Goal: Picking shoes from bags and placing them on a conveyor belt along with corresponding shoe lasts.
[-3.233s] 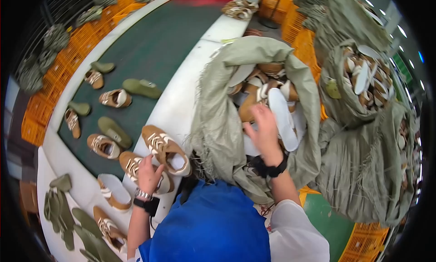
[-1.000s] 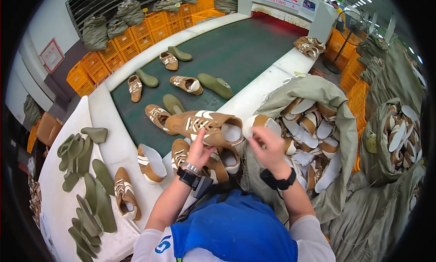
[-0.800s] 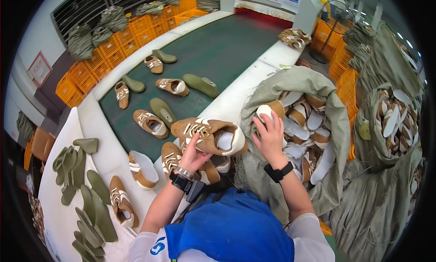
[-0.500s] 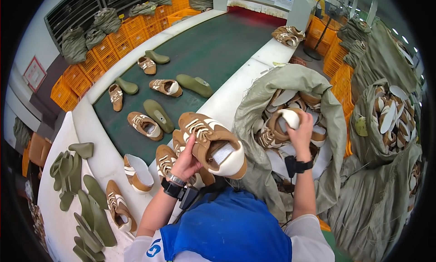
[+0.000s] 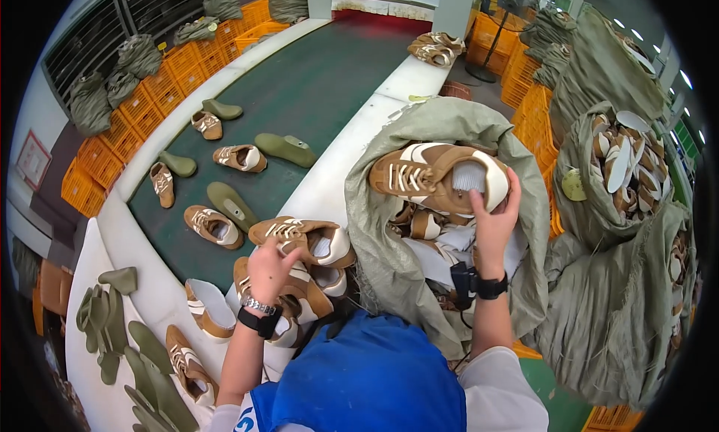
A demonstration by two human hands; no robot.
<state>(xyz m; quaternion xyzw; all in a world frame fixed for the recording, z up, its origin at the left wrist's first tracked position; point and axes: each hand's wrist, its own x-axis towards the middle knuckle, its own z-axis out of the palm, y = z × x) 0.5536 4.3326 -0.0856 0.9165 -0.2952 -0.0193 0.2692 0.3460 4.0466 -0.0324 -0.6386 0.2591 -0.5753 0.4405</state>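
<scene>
Several green lasts [image 5: 114, 323] lie loose on the white counter [image 5: 88, 256], far L. Why there?

Prob. so they're w/in easy reach. Next, on the green belt [image 5: 277, 95], four brown shoes [image 5: 202, 221] each sit beside a last, likely to keep pairs together.

And the L hand [image 5: 266, 271]?

By the shoe stack [image 5: 303, 286] at the belt's near edge. Thumb & fingers apart, nothing gripped AFAICT; can't tell if fingertips touch the stack. Shoes overlap, prob. b/c room's tight.

R hand [image 5: 494, 218]?

Closed on the held shoe [image 5: 404, 173] at the heel: thumb in the opening, fingers round the back, prob. b/c that rim's easy to pinch. Toe points L, laces up, above the open sack [image 5: 374, 143].

Why's the sack rim rolled out?

Likely keeps the mouth wide, so shoes inside [image 5: 425, 224] are reachable. Another sack [image 5: 565, 151], far R, gapes likewise.
</scene>
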